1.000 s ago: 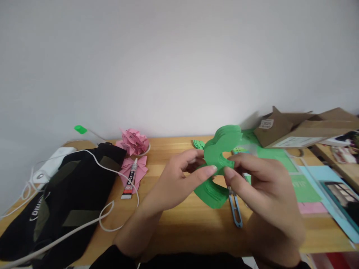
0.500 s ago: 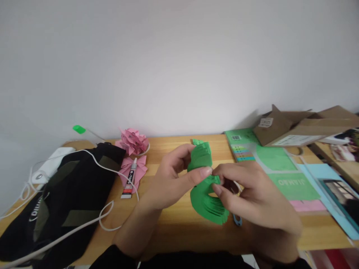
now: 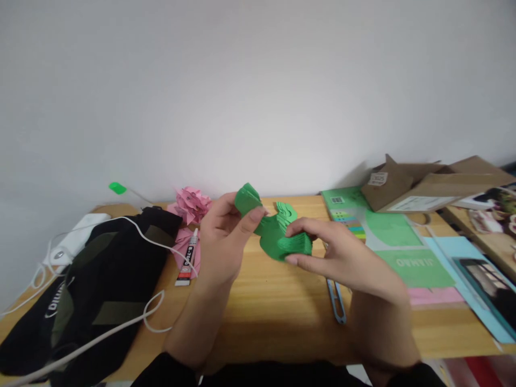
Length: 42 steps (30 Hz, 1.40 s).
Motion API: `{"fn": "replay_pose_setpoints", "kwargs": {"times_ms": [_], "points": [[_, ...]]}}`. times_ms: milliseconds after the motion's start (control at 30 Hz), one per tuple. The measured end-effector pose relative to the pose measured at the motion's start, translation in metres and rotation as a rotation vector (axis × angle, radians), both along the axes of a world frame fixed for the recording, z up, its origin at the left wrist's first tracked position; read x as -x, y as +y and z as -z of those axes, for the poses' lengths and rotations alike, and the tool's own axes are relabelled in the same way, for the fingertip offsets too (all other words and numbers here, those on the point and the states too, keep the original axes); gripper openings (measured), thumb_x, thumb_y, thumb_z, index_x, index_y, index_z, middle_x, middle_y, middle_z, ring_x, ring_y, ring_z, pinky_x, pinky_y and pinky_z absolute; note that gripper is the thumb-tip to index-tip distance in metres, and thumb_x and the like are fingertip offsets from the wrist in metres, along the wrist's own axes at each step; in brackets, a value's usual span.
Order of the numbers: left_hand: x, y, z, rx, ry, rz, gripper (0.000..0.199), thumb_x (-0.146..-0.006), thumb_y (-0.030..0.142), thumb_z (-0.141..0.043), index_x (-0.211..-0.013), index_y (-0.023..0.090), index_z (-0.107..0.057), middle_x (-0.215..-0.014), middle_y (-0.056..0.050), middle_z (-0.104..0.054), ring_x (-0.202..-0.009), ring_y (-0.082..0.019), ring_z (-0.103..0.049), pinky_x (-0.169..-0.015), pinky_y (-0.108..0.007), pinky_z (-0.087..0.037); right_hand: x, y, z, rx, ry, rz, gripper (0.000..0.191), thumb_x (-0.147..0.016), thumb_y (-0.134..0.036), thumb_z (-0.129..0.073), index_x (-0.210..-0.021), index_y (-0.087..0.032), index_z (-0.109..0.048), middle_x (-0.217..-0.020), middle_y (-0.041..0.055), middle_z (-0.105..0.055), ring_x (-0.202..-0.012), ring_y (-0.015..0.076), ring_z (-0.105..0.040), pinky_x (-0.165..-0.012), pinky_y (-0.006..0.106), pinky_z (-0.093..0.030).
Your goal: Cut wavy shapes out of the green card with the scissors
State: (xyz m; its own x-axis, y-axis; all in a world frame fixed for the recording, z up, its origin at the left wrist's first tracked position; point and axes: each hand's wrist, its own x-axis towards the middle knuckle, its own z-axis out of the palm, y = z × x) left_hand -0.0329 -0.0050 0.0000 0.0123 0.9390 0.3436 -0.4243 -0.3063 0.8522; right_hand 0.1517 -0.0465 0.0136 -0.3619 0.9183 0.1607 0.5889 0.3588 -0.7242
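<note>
A layered green paper cutout (image 3: 271, 241) with fine slits along its edge is held up over the table between both hands. My left hand (image 3: 226, 236) pinches its upper left lobe between thumb and fingers. The thumb and fingers of my right hand (image 3: 334, 244) close round the slit lower right lobe. Behind it on the wood lies another green paper piece (image 3: 287, 211), partly hidden by the held one. Beneath my right hand, a pair of scissors or a cutter with a blue looped handle (image 3: 337, 302) rests on the table; its upper part is covered.
To the left are a black bag (image 3: 121, 279), a white cable (image 3: 145, 236), a B-7000 glue tube (image 3: 187, 260) and pink folded paper flowers (image 3: 192, 204). On the right lie a green paper pack (image 3: 419, 269), an open cardboard box (image 3: 423, 185) and a phone (image 3: 484, 282) on blue paper.
Both hands have moved up and away with the cutout, the left one also leftward. The cutout has turned and is stretched more sideways. More of the blue handle and rear green piece shows.
</note>
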Motion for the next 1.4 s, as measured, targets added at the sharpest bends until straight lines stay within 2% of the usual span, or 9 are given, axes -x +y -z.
{"fn": "replay_pose_setpoints", "kwargs": {"times_ms": [67, 133, 267, 433, 533, 667, 800, 1067, 1400], "points": [[0.007, 0.007, 0.003, -0.009, 0.065, 0.018, 0.012, -0.074, 0.027, -0.077, -0.080, 0.021, -0.069, -0.073, 0.003, -0.069, -0.068, -0.009, -0.064, -0.066, -0.020, -0.055, 0.000, 0.005, 0.004, 0.039, -0.034, 0.032, 0.007, -0.083, -0.022, -0.064, -0.089, -0.020, -0.064, -0.081, -0.0001, -0.071, -0.065, 0.0129, -0.062, -0.061, 0.024, -0.047], [0.018, 0.015, 0.010, -0.003, 0.216, 0.087, 0.010, -0.075, 0.027, -0.075, -0.078, 0.019, -0.068, -0.075, 0.000, -0.070, -0.071, -0.011, -0.065, -0.067, -0.023, -0.055, -0.002, 0.008, 0.012, 0.061, -0.117, 0.074, 0.007, -0.082, -0.019, -0.062, -0.088, -0.019, -0.065, -0.076, -0.0002, -0.070, -0.060, 0.0128, -0.060, -0.058, 0.024, -0.044], [0.047, 0.017, 0.043, -0.021, 0.715, 0.223, 0.009, -0.071, 0.023, -0.074, -0.077, 0.017, -0.070, -0.076, -0.003, -0.070, -0.072, -0.015, -0.065, -0.068, -0.026, -0.053, -0.009, 0.001, 0.037, 0.096, -0.396, 0.122, 0.010, -0.082, -0.017, -0.061, -0.091, -0.019, -0.066, -0.079, 0.0029, -0.072, -0.065, 0.0175, -0.064, -0.061, 0.027, -0.041], [0.066, -0.014, 0.099, -0.062, 1.001, 0.316, 0.008, -0.078, 0.025, -0.067, -0.080, 0.018, -0.069, -0.081, -0.005, -0.070, -0.073, -0.016, -0.062, -0.068, -0.029, -0.050, -0.006, -0.032, 0.072, 0.210, -0.650, -0.020, 0.011, -0.089, -0.020, -0.052, -0.090, -0.018, -0.063, -0.087, 0.0070, -0.072, -0.083, 0.0240, -0.068, -0.069, 0.030, -0.042], [0.066, -0.033, 0.117, -0.054, 1.058, 0.305, 0.006, -0.080, 0.021, -0.063, -0.083, 0.018, -0.067, -0.083, -0.005, -0.068, -0.072, -0.016, -0.061, -0.067, -0.029, -0.048, 0.000, -0.045, 0.083, 0.229, -0.746, -0.035, 0.011, -0.089, -0.019, -0.050, -0.092, -0.016, -0.061, -0.090, 0.0090, -0.071, -0.084, 0.0255, -0.068, -0.066, 0.030, -0.042], [0.062, -0.047, 0.121, 0.013, 1.130, 0.326, 0.008, -0.081, 0.017, -0.059, -0.086, 0.017, -0.065, -0.082, -0.004, -0.065, -0.068, -0.015, -0.058, -0.065, -0.028, -0.046, 0.005, -0.051, 0.090, 0.216, -0.803, -0.004, 0.015, -0.089, -0.020, -0.051, -0.100, -0.015, -0.059, -0.091, 0.0119, -0.072, -0.081, 0.0271, -0.069, -0.062, 0.030, -0.041], [0.058, -0.055, 0.119, 0.092, 1.180, 0.326, 0.012, -0.081, 0.016, -0.057, -0.091, 0.017, -0.064, -0.089, -0.004, -0.066, -0.077, -0.017, -0.060, -0.072, -0.030, -0.048, 0.002, -0.056, 0.099, 0.194, -0.726, 0.059, 0.030, -0.086, -0.026, -0.059, -0.113, -0.013, -0.055, -0.088, 0.0126, -0.073, -0.075, 0.0268, -0.069, -0.059, 0.029, -0.042], [0.051, -0.062, 0.120, 0.173, 1.131, 0.292, 0.026, -0.077, 0.014, -0.059, -0.103, 0.019, -0.062, -0.106, -0.007, -0.066, -0.089, -0.020, -0.062, -0.078, -0.034, -0.050, -0.012, -0.064, 0.113, 0.269, -0.500, 0.179, 0.025, -0.081, -0.030, -0.065, -0.102, -0.017, -0.059, -0.073, 0.0052, -0.069, -0.063, 0.0216, -0.065, -0.053, 0.026, -0.038], [0.047, -0.063, 0.117, 0.180, 1.103, 0.302, 0.028, -0.075, 0.017, -0.065, -0.104, 0.019, -0.063, -0.106, -0.008, -0.067, -0.097, -0.023, -0.063, -0.081, -0.035, -0.050, -0.011, -0.067, 0.115, 0.330, -0.305, 0.255, 0.026, -0.078, -0.025, -0.064, -0.104, -0.018, -0.063, -0.060, -0.0003, -0.063, -0.052, 0.0166, -0.058, -0.049, 0.024, -0.038]]}}
